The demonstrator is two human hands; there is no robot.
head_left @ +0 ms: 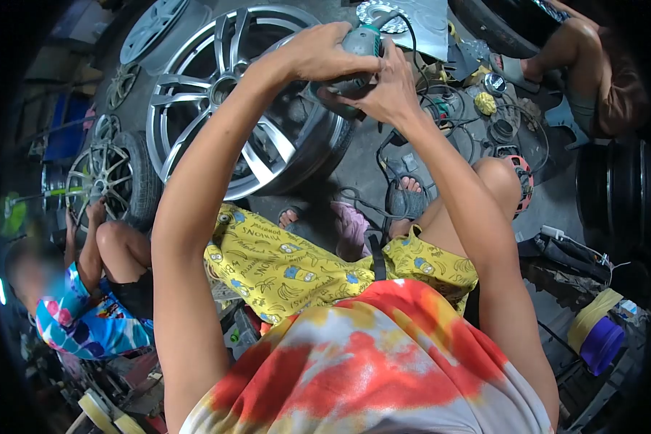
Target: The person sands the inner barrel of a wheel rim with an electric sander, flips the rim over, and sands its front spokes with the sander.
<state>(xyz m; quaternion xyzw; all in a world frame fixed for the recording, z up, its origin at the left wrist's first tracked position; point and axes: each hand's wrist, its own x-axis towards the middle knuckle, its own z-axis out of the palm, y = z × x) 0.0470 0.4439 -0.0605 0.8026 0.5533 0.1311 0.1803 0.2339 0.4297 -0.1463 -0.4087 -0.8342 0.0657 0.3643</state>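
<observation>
A grey-and-green corded power tool [362, 43] is between my hands at the right edge of a silver alloy wheel rim [267, 148]. My left hand [322, 54] grips its body from the left. My right hand [394, 90] is wrapped round it from the right, fingers near the dark lower part. The tool's exact kind is partly hidden by my fingers. Its black cord runs from the top end down to the right. The multi-spoke rim lies tilted on the floor beneath my left forearm; whether the tool touches it, I cannot tell.
Tangled cables [448, 119], a yellow lump [485, 103] and a pink cloth [351, 228] lie on the floor. A person [94, 318] at left handles another wheel [101, 173]. Someone's legs [571, 65] show at upper right. Dark rims [615, 188] stand at right, beside purple and yellow rolls [600, 343].
</observation>
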